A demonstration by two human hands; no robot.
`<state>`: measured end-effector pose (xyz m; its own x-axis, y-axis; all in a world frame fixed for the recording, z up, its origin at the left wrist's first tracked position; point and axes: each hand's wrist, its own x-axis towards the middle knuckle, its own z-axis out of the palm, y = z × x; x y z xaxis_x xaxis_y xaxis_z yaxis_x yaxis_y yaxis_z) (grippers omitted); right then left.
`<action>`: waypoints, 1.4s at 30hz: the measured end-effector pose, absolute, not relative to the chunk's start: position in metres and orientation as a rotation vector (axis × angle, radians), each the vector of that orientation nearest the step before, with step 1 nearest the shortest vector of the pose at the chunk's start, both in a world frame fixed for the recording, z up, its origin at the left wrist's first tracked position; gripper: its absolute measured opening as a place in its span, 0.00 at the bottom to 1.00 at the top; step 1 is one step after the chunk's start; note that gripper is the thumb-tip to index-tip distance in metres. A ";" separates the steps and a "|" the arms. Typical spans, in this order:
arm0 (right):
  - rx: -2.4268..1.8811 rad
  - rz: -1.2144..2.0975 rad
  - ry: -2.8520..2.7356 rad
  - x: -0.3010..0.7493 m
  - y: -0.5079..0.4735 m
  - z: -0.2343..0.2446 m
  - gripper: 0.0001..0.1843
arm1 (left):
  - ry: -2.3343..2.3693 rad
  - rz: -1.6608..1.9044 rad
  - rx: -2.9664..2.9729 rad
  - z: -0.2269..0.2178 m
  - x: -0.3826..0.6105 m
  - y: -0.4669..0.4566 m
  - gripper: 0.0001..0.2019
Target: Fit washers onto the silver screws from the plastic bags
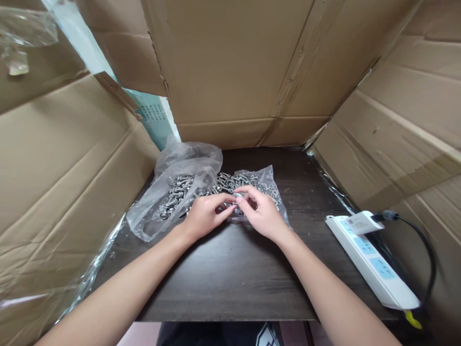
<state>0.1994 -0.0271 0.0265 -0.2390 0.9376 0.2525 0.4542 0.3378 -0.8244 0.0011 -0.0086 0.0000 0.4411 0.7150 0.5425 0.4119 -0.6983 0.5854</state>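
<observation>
My left hand (pixel 209 211) and my right hand (pixel 262 214) meet over the middle of the table, fingertips pinched together. Between them is a small silvery metal piece (pixel 236 195), mostly covered by the fingers, so its exact kind is hidden. Beside and behind my left hand, a pile of metal bolts (pixel 179 190) lies in an open clear plastic bag (pixel 144 218). More bolts (pixel 230 180) lie just beyond my fingertips. Under and behind my right hand is a flat clear bag (pixel 267 174), with washers or nuts (pixel 272 192) scattered on it.
A white power strip (pixel 374 264) with a plugged-in adapter (pixel 363 222) and black cable (pixel 430 250) lies at the right. Cardboard walls (pixel 237 62) enclose the dark wooden table (pixel 230 278) at the back and both sides. The table's front edge is close to my body.
</observation>
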 end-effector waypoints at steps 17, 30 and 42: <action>-1.133 0.794 -1.785 0.197 -0.028 0.028 0.20 | 0.948 1.194 2.342 0.002 0.001 -0.010 0.07; -1.106 0.829 -1.781 0.197 -0.029 0.028 0.20 | 0.943 1.219 2.353 0.003 0.001 -0.009 0.07; -1.148 0.729 -1.853 0.199 -0.029 0.029 0.14 | 0.943 1.194 2.377 0.003 0.001 -0.010 0.07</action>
<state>0.1991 -0.0287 0.0288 -0.2497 0.9073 0.3384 0.4336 0.4173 -0.7987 0.0006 -0.0098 0.0030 0.4336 0.6816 0.5895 0.4159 -0.7317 0.5401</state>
